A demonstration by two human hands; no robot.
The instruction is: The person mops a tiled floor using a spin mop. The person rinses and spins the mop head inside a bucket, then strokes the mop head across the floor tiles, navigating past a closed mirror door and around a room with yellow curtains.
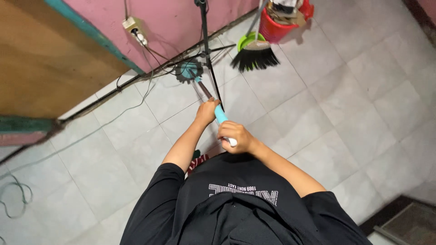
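I hold a long-handled mop (205, 92) with both hands. My left hand (207, 111) grips the shaft further down, just above the teal part of the handle. My right hand (235, 137) is closed around the teal and white top end, close to my chest. The mop's round teal head (188, 71) rests on the tiled floor (318, 118) beside the pink wall (172, 22), among several dark cables.
A black stand's pole and legs (206, 43) rise next to the mop head. A black-bristled broom (255, 56) leans by a green dustpan (247, 41) and a red bucket (277, 28). A wall socket (134, 25) feeds cables. A wooden door (41, 59) is at left.
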